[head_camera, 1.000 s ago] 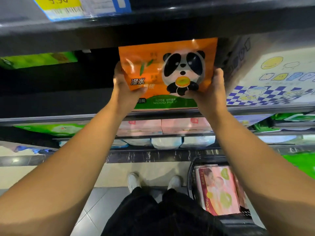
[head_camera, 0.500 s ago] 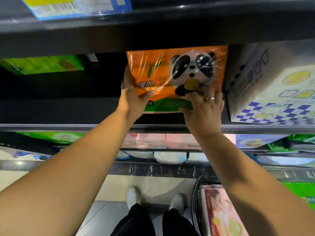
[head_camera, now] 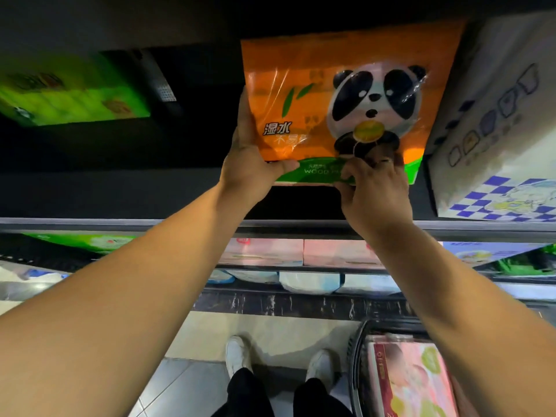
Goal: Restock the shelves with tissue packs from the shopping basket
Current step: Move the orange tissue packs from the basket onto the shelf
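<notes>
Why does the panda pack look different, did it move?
Yes. The panda pack has gone deeper into the shelf, past the front rail, ending beside the checkered box.

The panda tissue pack [head_camera: 331, 97] sits upright in the upper shelf [head_camera: 180, 225] bay, the left hand [head_camera: 251, 164] on its left edge, the right hand [head_camera: 373, 191] at its lower right. A boxed pack [head_camera: 496, 130] stands just right of it; another pack [head_camera: 69, 94] lies well left. Below right, the shopping basket [head_camera: 358, 356] on the floor holds a pack [head_camera: 412, 380].
</notes>
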`<control>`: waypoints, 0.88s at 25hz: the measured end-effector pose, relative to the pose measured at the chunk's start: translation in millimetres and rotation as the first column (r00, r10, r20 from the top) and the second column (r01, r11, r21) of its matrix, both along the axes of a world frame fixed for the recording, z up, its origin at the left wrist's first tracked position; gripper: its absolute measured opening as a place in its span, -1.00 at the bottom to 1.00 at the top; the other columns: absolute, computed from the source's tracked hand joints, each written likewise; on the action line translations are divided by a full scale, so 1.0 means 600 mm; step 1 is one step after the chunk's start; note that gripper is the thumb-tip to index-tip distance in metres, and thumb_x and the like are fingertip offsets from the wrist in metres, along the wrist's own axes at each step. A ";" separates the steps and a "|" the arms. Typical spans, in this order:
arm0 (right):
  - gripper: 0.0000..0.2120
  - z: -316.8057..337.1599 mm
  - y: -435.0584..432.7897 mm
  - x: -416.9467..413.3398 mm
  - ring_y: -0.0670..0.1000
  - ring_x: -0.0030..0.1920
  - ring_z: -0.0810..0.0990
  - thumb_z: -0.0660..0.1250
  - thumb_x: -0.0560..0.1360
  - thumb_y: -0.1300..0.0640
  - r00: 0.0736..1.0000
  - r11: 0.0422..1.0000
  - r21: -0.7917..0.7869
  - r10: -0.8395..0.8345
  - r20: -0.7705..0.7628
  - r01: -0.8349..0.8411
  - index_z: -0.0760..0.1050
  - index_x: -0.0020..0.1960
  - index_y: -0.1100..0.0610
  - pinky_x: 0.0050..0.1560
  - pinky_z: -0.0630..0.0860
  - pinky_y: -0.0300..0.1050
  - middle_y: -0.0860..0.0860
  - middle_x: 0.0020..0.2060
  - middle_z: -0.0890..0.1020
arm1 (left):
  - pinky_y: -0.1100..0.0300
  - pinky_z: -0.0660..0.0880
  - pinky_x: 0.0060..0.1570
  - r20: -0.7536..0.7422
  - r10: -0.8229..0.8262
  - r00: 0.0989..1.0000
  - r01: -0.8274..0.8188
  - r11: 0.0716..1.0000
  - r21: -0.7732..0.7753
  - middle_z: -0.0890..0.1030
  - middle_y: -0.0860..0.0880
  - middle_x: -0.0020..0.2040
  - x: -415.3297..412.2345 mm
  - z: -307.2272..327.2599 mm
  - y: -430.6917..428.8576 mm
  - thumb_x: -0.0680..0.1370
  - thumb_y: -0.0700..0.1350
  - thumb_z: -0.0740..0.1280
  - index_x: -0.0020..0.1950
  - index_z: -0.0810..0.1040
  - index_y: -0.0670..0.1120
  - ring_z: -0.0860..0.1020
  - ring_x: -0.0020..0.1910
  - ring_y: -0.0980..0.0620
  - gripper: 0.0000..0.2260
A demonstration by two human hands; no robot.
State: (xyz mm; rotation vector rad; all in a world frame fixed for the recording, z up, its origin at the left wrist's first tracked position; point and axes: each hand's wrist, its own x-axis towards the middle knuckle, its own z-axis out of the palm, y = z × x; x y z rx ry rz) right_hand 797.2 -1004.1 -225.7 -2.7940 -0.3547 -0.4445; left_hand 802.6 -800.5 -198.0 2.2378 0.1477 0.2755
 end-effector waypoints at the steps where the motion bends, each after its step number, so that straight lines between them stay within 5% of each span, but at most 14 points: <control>1: -0.88 0.002 0.001 0.006 0.30 -0.02 0.51 0.38 0.44 0.13 1.000 1.000 -0.018 -0.012 -0.005 0.012 0.57 -0.07 0.17 0.00 0.43 0.10 0.25 -0.08 0.60 | 0.35 0.37 0.08 -0.007 0.013 1.000 -0.013 1.000 0.009 0.39 -0.02 0.41 0.003 -0.001 -0.004 0.37 -0.06 0.55 0.57 -0.06 -0.02 0.44 0.32 -0.05 -0.02; 5: -0.85 0.014 -0.003 0.037 0.34 0.14 0.44 0.32 0.47 0.20 0.992 0.995 -0.064 -0.083 -0.094 0.078 0.58 0.03 0.15 0.02 0.41 0.05 0.25 0.17 0.51 | 0.18 0.42 0.07 -0.062 0.090 0.994 -0.088 0.995 0.042 0.40 0.01 0.41 0.025 -0.008 -0.027 0.38 0.03 0.54 0.57 -0.06 0.08 0.47 0.29 -0.08 -0.03; 12: -0.57 0.027 0.002 0.086 0.28 0.47 0.11 0.28 0.52 0.16 0.953 0.981 -0.165 -0.142 -0.267 0.100 0.37 0.38 0.00 0.30 0.37 0.13 0.20 0.46 0.17 | 0.06 0.43 0.24 -0.072 -0.026 0.997 0.014 0.988 -0.155 0.34 -0.05 0.39 0.043 -0.002 -0.011 0.40 -0.09 0.51 0.53 -0.09 0.24 0.39 0.33 -0.01 -0.05; 15: -0.54 0.026 0.000 0.115 0.26 0.47 0.13 0.27 0.55 0.10 0.915 0.978 -0.188 -0.159 -0.371 0.094 0.29 0.42 -0.03 0.31 0.37 0.16 0.17 0.47 0.15 | 0.16 0.46 0.21 -0.088 -0.056 0.995 0.035 0.975 -0.221 0.38 -0.05 0.36 0.058 0.012 -0.027 0.42 -0.23 0.49 0.54 -0.06 0.12 0.41 0.29 0.05 -0.08; 18: -0.53 0.025 -0.016 0.136 0.29 0.43 0.21 0.28 0.55 0.00 0.909 0.990 -0.143 -0.058 -0.412 -0.001 0.29 0.43 -0.02 0.30 0.38 0.21 0.16 0.46 0.14 | 0.44 0.50 -0.07 -0.129 -0.135 0.982 0.101 0.966 -0.236 0.43 0.09 0.22 0.076 0.025 -0.029 0.46 -0.34 0.42 0.53 -0.04 0.06 0.46 0.12 0.17 -0.15; 22: -0.45 0.029 -0.026 0.128 0.28 0.40 0.28 0.28 0.57 -0.01 0.915 0.997 -0.068 0.002 -0.403 -0.032 0.16 0.49 -0.08 0.22 0.43 0.19 0.15 0.48 0.16 | 0.38 0.51 0.01 -0.132 -0.162 0.978 0.131 0.967 -0.217 0.46 0.20 0.15 0.072 0.032 -0.016 0.45 -0.28 0.42 0.53 0.03 0.09 0.48 0.12 0.24 -0.19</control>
